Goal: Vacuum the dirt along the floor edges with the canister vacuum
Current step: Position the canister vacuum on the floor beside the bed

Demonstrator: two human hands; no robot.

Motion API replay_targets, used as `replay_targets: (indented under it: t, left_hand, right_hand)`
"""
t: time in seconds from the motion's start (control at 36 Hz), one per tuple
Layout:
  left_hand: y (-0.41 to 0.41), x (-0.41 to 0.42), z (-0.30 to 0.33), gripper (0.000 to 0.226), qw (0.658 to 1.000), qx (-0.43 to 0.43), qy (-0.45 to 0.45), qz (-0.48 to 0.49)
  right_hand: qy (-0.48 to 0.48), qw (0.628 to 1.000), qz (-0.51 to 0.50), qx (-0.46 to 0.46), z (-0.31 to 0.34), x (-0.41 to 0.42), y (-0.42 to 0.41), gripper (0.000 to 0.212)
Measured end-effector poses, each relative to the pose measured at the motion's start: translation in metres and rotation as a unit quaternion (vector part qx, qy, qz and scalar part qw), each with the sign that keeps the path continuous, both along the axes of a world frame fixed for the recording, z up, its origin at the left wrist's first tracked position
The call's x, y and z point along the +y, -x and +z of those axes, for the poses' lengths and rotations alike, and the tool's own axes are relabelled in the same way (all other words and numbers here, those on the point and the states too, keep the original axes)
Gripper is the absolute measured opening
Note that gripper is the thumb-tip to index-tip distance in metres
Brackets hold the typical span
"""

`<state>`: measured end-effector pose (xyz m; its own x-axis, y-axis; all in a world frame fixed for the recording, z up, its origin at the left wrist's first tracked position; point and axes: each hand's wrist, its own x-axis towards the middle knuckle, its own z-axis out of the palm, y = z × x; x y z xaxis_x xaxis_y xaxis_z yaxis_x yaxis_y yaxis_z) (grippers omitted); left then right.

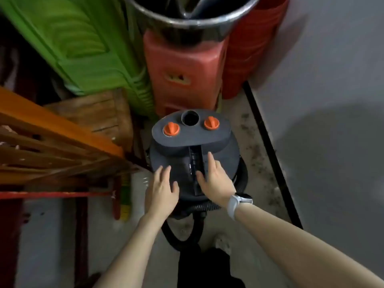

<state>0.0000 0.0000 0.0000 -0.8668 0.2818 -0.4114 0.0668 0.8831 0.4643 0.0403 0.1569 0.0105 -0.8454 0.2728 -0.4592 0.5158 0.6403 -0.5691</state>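
Head view. Canister vacuum [194, 150] stands on the floor [234, 129] directly under both hands, its dark lid facing up. Left hand [163, 191] lies over the lid's near left edge, fingers [161, 173] apart and nearly straight, gripping nothing. Right hand [215, 180] rests flat on the lid just right of the carrying handle [195, 169], fingers [211, 161] spread and loose, thumb beside the handle slot; a white watch [239, 202] sits on that wrist. Beyond the fingertips: two orange knobs [171, 129] flanking an open round port [190, 118]. The black hose [182, 231] loops out below the wrists, toward the person.

Step in hand, as a judgement: getting hold of the canister to shift or ready it; suction not yet under way, no nozzle visible. Next move likely calls for closing the fingers on the handle or lid rim and drawing the unit clear of the clutter, then bringing the hose end to the wall line.

Surface and room: pale concrete floor, dark dirt [257, 154] scattered right of the right fingers along a black strip [268, 146] at the foot of a grey wall [322, 59]. Ahead of the fingers, stacked red plastic stools [182, 65], a steel pot [187, 15], a green plastic piece [79, 42]. Left of the left fingers, wooden furniture [52, 142].
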Motion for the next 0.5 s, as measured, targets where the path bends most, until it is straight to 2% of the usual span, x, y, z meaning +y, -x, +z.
replay_targets:
  t: [0.14, 0.22, 0.31, 0.5]
  left_hand:
    - [0.009, -0.004, -0.066, 0.060, 0.998, 0.033, 0.035, -0.027]
    - [0.007, -0.012, -0.088, 0.055, 0.991, 0.111, 0.032, -0.063]
    - [0.006, -0.019, -0.097, 0.056, 0.986, 0.151, 0.020, -0.074]
    - [0.004, -0.025, -0.103, 0.057, 0.985, 0.154, 0.002, -0.078]
  right_hand:
    - [0.022, 0.992, -0.118, 0.042, -0.040, -0.025, 0.022, 0.074]
    - [0.020, 0.981, -0.182, 0.065, -0.054, -0.036, 0.027, 0.069]
    - [-0.005, 0.978, -0.189, 0.083, -0.062, -0.038, 0.028, 0.069]
    - [-0.020, 0.978, -0.184, 0.094, -0.063, -0.040, 0.025, 0.072]
